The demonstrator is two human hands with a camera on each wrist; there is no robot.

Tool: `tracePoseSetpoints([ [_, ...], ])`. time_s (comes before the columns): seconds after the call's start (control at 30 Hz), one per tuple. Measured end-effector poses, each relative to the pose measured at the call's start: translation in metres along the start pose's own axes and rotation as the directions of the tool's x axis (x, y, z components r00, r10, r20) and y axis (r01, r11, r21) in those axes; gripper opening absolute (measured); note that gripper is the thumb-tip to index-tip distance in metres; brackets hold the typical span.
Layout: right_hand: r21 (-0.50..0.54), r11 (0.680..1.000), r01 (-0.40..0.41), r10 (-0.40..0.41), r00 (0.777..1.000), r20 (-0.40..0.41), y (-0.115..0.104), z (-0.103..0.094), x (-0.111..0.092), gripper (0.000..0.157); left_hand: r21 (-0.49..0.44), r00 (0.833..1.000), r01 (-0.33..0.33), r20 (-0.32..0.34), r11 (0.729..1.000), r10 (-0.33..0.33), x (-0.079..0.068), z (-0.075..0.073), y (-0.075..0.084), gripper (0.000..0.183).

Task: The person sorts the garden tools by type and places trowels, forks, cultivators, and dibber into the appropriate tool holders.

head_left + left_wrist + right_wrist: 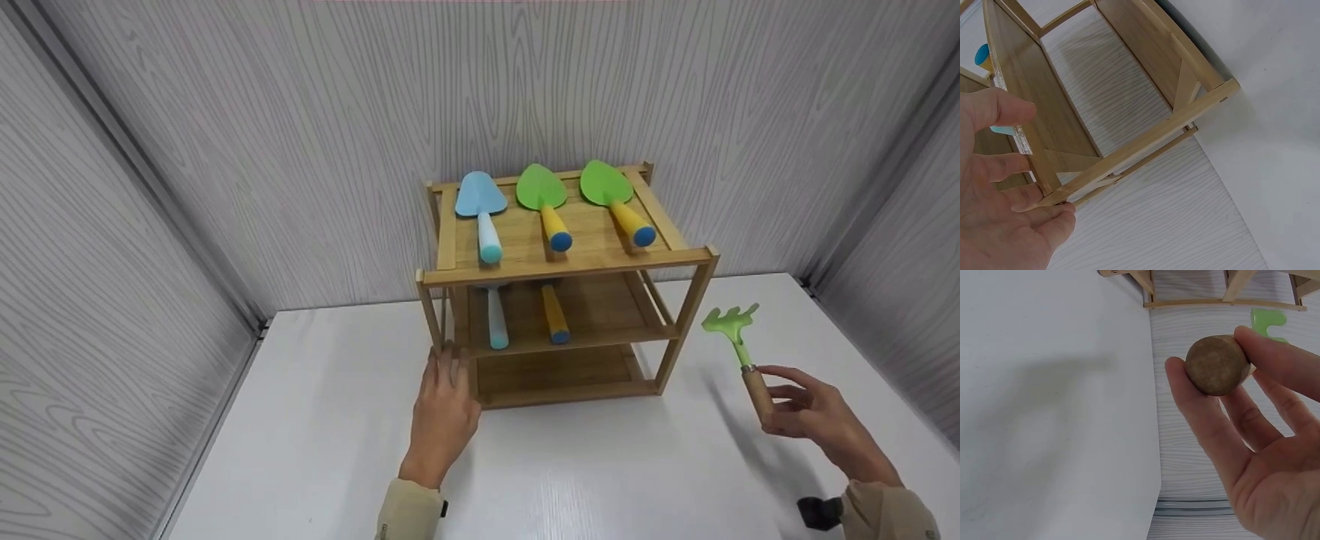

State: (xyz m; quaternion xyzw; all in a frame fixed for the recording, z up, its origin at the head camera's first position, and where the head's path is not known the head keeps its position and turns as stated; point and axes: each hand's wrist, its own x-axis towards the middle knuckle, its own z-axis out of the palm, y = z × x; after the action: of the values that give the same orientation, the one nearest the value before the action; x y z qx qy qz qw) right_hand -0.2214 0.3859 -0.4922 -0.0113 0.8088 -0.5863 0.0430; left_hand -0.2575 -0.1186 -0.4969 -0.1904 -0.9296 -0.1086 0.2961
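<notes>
A small hand rake (729,324) with light green tines and a wooden handle is pinched between the thumb and fingers of my right hand (814,416), off the table with its tines upward. The right wrist view shows the round end of the handle (1217,365). My left hand (442,420) rests its fingers on a wooden rack (562,262), at the front left corner of the middle shelf. In the left wrist view those fingers (1019,163) touch the shelf edge and post. A blue trowel (481,196) and two green trowels (541,187) lie on the top shelf.
Two more handles, one pale blue (497,322) and one yellow (555,315), stick out on the middle shelf; their heads are mostly hidden. The rack stands on a white table (337,420). Grey wood-grain panels (300,135) enclose the back and sides.
</notes>
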Motion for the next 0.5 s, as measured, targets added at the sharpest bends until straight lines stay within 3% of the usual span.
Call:
tracePoseSetpoints([
  [0.5,0.018,0.99,0.139,-0.139,0.99,-0.007,0.006,0.012,-0.007,0.071,-0.024,1.0,0.004,-0.03,1.0,-0.005,-0.002,0.002,0.0,0.061],
])
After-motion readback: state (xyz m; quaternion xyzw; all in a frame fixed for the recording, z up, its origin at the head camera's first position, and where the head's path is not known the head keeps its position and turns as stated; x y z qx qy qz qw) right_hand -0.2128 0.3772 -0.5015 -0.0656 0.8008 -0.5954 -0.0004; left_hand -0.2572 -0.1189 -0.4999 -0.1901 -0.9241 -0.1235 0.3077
